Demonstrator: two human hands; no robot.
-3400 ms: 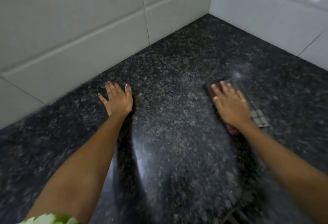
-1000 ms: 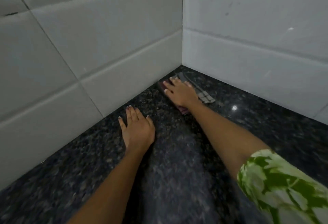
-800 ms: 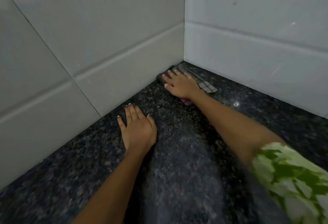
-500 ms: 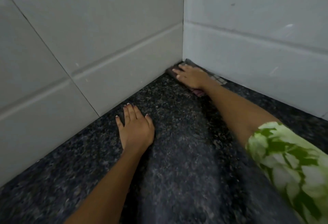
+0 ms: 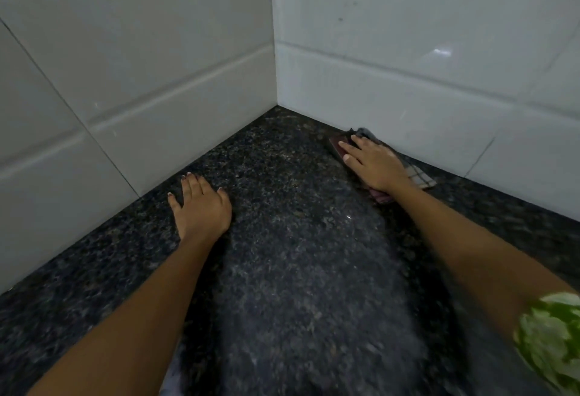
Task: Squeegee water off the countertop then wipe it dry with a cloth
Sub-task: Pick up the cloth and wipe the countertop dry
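Note:
The black speckled granite countertop [image 5: 298,270] runs into a corner of white tiled walls. My right hand [image 5: 375,163] lies flat on a folded checked cloth [image 5: 420,177], dark red and grey, and presses it against the counter at the foot of the right wall. Only the cloth's edges show around the hand. My left hand [image 5: 201,204] rests palm down on the bare counter near the left wall, fingers spread, holding nothing. No squeegee is in view.
White tiled walls [image 5: 157,66] rise on the left and right and meet at the corner [image 5: 274,104]. A green and white patterned sleeve [image 5: 552,336] shows at the lower right.
My right hand has slid the cloth out of the corner and to the right along the base of the right wall. My left hand has stayed in place.

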